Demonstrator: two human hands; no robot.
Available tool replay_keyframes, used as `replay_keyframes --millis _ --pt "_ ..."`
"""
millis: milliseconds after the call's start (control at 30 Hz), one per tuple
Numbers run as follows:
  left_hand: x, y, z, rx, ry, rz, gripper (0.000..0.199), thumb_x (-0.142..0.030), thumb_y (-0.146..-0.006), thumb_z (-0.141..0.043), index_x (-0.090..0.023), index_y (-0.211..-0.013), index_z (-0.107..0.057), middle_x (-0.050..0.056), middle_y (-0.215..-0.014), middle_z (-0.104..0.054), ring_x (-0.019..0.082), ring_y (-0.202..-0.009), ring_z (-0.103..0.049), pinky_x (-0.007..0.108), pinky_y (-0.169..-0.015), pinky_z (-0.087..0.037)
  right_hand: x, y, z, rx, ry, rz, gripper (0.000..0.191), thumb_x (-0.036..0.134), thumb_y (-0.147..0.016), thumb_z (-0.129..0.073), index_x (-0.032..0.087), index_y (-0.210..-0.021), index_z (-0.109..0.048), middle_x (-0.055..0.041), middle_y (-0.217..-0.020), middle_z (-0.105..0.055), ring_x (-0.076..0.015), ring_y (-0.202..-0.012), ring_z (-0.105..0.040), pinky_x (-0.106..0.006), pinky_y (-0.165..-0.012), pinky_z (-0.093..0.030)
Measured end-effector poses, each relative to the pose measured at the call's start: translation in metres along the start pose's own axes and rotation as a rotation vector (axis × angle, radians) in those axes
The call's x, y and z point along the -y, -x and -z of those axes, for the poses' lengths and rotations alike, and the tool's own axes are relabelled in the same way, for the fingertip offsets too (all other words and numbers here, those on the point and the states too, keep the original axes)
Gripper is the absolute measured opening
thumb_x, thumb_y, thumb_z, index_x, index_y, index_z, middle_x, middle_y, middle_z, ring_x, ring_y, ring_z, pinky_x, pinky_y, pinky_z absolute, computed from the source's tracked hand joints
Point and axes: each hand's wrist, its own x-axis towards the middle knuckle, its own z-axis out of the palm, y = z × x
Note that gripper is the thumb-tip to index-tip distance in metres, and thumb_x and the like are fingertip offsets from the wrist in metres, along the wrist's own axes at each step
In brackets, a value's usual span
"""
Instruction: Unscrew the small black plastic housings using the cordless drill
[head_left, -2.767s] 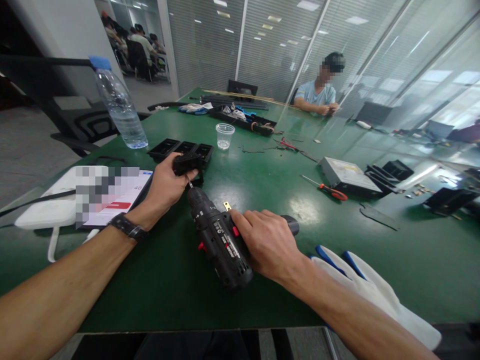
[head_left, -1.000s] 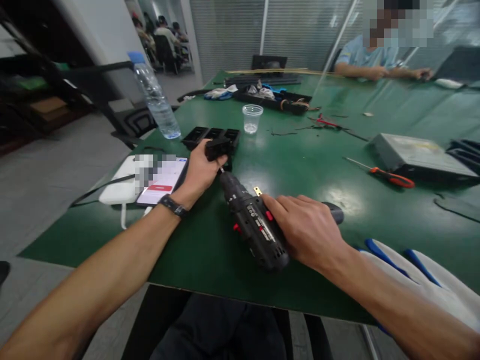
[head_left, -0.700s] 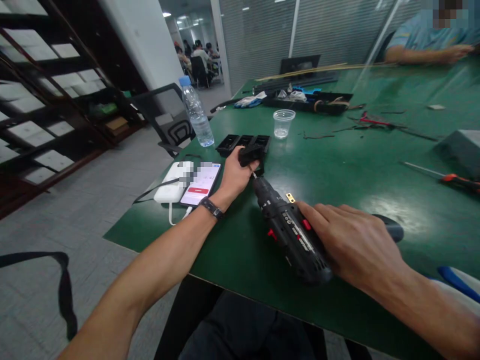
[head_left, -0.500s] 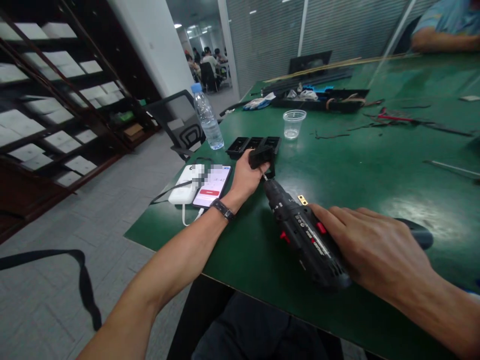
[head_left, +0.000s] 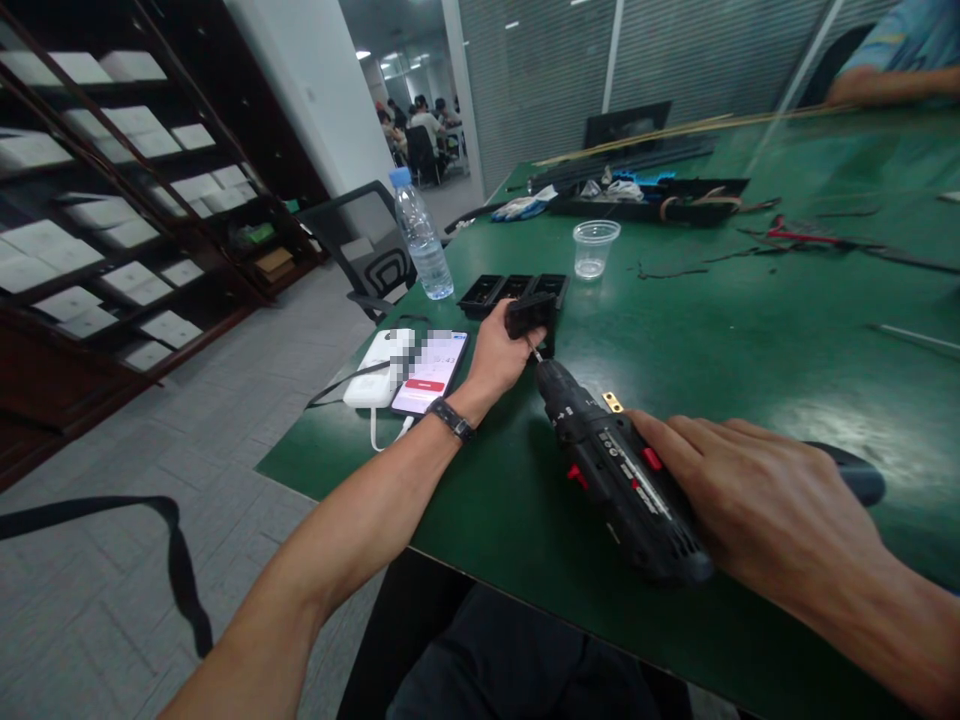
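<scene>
My right hand [head_left: 765, 490] is wrapped round a black cordless drill [head_left: 619, 470] with red switches, tilted so its bit points away and to the left. The bit's tip meets a small black part [head_left: 531, 314] that my left hand [head_left: 501, 350] grips in closed fingers; the exact contact point is too small to make out. Just behind that hand sits a black tray [head_left: 512, 292] with three compartments, holding small bits I cannot identify. A small brass-coloured piece [head_left: 613, 402] with two holes shows beside the drill's body.
Left of my forearm lie a phone [head_left: 430, 375] and a white power bank [head_left: 380, 366]. A water bottle [head_left: 424, 240] and a clear cup [head_left: 595, 250] stand beyond. Farther back are a black toolbox [head_left: 637, 205] and red-handled pliers [head_left: 806, 236]. Another person's arm [head_left: 892, 86] rests at the far right.
The whole view has shifted slightly, so everything sits a little more to the right. Both hands keep their grips, and the drill stays against the black part.
</scene>
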Motion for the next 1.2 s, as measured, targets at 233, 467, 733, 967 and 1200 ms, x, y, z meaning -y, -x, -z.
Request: replay_keyframes --millis 233,467,733,967,1200 --pt "-0.002 0.0 0.0 -0.001 -0.012 0.003 0.028 -0.013 -0.079 -0.079 -0.019 -0.103 -0.065 0.003 -0.101 -0.074 0.019 -0.097 -0.069 0.033 -0.093 -0.055 -0.001 0.0 -0.001 0.004 -0.007 0.006 0.055 0.007 -0.079 -0.057 0.014 -0.133 -0.058 -0.0026 -0.08 -0.068 -0.0279 -0.065 -0.071 -0.039 -0.057 -0.048" --pt "0.002 0.0 -0.001 -0.012 0.013 -0.007 0.03 -0.014 -0.078 -0.08 -0.018 -0.103 -0.065 0.003 -0.102 -0.072 0.018 -0.095 -0.067 0.033 -0.092 -0.054 0.0 0.002 -0.001 0.008 -0.005 -0.004 0.055 0.007 -0.078 -0.059 0.015 -0.132 -0.058 -0.0019 -0.078 -0.067 -0.0272 -0.064 -0.07 -0.038 -0.057 -0.047" --pt "0.009 -0.003 0.0 -0.018 0.011 0.001 0.032 -0.016 -0.077 -0.082 -0.019 -0.104 -0.066 0.002 -0.1 -0.072 0.019 -0.095 -0.067 0.033 -0.09 -0.056 0.001 0.0 0.001 0.028 0.008 -0.01 0.056 0.009 -0.075 -0.063 0.015 -0.131 -0.06 -0.002 -0.079 -0.067 -0.0282 -0.064 -0.069 -0.039 -0.059 -0.044" --pt "0.008 -0.004 0.0 -0.015 -0.003 -0.022 0.033 -0.016 -0.075 -0.08 -0.02 -0.104 -0.067 0.001 -0.099 -0.073 0.019 -0.095 -0.068 0.035 -0.092 -0.057 0.004 -0.007 0.01 0.118 0.01 -0.043 0.053 0.011 -0.079 -0.063 0.012 -0.132 -0.062 -0.0042 -0.084 -0.071 -0.0279 -0.069 -0.07 -0.038 -0.064 -0.041" --pt "0.004 -0.003 0.001 -0.025 -0.05 -0.036 0.031 -0.015 -0.074 -0.08 -0.019 -0.102 -0.067 0.001 -0.097 -0.073 0.019 -0.094 -0.068 0.034 -0.091 -0.056 0.005 -0.008 0.014 0.169 0.025 -0.057 0.052 0.012 -0.081 -0.062 0.012 -0.133 -0.062 -0.0049 -0.087 -0.074 -0.026 -0.07 -0.069 -0.038 -0.066 -0.039"
